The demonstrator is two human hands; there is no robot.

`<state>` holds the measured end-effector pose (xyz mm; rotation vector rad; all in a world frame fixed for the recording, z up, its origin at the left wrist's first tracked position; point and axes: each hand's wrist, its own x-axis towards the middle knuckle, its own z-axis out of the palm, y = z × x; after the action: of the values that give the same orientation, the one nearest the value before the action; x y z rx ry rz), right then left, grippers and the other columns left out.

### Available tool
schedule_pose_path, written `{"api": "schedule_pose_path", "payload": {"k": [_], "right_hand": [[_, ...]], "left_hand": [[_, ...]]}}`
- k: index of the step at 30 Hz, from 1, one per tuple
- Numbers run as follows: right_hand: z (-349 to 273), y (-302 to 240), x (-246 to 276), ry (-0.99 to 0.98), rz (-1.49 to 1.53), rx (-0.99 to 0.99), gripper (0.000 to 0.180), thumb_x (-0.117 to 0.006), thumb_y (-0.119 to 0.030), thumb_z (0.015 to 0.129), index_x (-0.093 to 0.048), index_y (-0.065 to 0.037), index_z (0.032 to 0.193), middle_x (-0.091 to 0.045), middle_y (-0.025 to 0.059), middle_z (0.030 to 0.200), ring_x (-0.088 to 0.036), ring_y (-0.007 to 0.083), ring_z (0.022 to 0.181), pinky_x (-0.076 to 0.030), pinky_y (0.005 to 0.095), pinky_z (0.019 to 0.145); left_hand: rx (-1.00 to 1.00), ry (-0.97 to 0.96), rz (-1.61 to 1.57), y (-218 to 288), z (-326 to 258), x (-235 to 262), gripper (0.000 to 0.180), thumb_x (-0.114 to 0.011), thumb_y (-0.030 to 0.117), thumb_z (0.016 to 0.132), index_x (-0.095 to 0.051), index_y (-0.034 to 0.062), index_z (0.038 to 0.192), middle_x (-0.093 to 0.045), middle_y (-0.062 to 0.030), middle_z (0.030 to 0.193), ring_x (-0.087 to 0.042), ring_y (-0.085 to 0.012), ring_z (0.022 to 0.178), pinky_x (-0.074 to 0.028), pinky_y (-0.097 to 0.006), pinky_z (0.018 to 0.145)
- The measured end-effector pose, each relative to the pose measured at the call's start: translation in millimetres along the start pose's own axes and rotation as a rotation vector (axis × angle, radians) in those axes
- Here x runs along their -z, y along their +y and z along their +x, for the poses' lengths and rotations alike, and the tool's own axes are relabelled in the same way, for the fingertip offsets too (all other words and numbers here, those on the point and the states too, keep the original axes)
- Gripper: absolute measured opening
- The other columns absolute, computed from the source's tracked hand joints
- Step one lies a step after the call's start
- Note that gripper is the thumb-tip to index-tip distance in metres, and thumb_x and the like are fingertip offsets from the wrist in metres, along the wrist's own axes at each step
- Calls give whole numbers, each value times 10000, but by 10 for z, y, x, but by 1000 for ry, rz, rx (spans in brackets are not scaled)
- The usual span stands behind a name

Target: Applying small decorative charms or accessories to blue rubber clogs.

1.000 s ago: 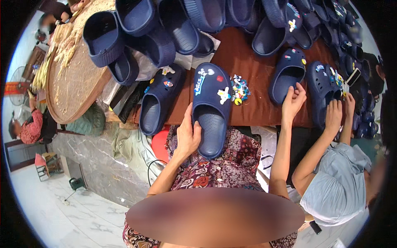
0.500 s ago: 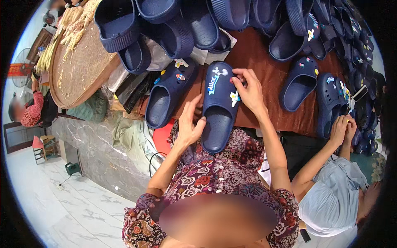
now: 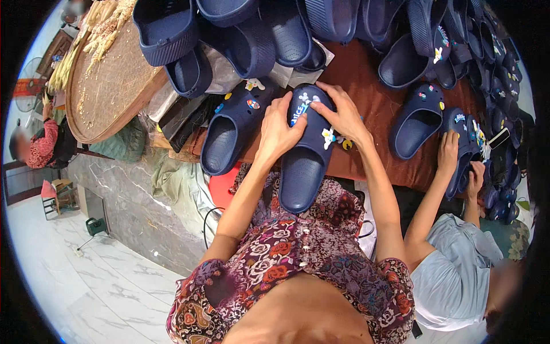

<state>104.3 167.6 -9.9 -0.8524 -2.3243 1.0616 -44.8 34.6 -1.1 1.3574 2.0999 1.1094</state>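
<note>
Held clog (image 3: 306,166): toe pointing away, axis slightly rightward.

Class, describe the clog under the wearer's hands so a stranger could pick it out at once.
Start at the brown cloth and follow it to its near edge, by the flowered garment. There a dark blue clog points its toe away from the wearer. Unlike the neighbouring clogs, it has the wearer's left hand and right hand both on it.
</note>
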Motion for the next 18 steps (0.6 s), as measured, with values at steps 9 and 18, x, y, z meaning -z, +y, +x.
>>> {"api": "schedule_pose_path", "payload": {"k": [9, 18], "right_hand": [[-31, -76, -12, 47, -152, 53, 468, -633, -356, 934, -569, -41, 1274, -594, 219, 1142, -565, 410, 1105, -453, 470, 954], [-8, -95, 87, -49, -141, 159, 383, -586, -269, 969, -578, -127, 1324, -552, 164, 1243, -524, 342, 1190, -418, 429, 1018]], "left_hand": [[-71, 17, 61, 2, 34, -26, 547, -641, 206, 817, -545, -57, 1286, -602, -253, 1173, -576, -421, 1080, -460, -474, 956], [-39, 35, 25, 10, 62, 2, 542, -709, 260, 823, -589, -25, 1268, -649, -216, 1100, -658, -335, 960, -511, -396, 850]]}}
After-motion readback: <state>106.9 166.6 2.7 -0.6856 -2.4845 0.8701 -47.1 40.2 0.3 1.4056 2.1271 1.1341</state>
